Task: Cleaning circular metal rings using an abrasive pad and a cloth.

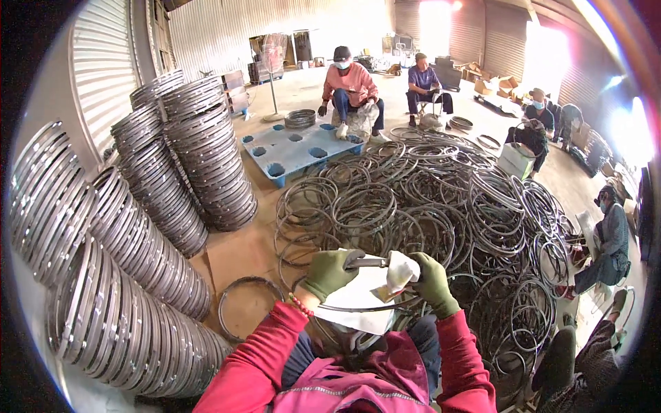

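Note:
My left hand (332, 274), in an olive-green glove, is closed around a grey metal ring (370, 262), tilted over my lap. The ring's far edge shows between my hands, and a thin dark arc crosses nearer my body. My right hand (432, 285), gloved alike, grips a bunched white cloth (401, 272) against the ring's right part. A yellowish patch shows at the cloth's lower end. Beneath the ring a white sheet (351, 294) lies over my lap. My right fingertips are partly hidden behind the cloth.
A large heap of loose metal rings (427, 193) spreads ahead and right. Tall ring stacks (206, 151) stand left, and one ring (249, 308) lies on the floor. Beyond is a blue pallet (296, 148) with a short stack. Several people sit around the heap.

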`<state>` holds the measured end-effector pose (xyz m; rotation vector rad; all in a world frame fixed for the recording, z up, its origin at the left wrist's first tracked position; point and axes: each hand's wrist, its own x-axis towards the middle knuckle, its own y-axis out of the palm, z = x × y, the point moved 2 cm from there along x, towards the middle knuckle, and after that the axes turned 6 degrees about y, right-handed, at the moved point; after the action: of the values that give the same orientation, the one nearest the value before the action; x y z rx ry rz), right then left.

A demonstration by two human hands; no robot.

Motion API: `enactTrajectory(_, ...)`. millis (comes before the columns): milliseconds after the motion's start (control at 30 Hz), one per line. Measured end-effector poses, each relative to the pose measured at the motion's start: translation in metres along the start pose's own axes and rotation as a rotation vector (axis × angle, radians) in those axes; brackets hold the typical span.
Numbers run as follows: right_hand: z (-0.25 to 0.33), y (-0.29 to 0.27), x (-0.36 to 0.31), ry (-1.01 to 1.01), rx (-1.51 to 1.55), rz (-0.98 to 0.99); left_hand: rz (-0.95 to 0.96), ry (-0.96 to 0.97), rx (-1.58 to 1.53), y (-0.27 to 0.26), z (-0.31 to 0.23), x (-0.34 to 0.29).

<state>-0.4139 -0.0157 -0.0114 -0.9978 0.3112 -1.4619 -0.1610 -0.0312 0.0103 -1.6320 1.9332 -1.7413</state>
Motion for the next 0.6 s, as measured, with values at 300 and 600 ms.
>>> enactTrajectory(300,0.091,0.033,0.030,-0.121,-0.233,0.141,0.129,-0.020,0.069,0.005,0.022,-0.004)
enactTrajectory(600,0.052,0.021,0.002,-0.180,-0.010,0.065,0.152,-0.054,-0.043,-0.014,0.006,-0.013)
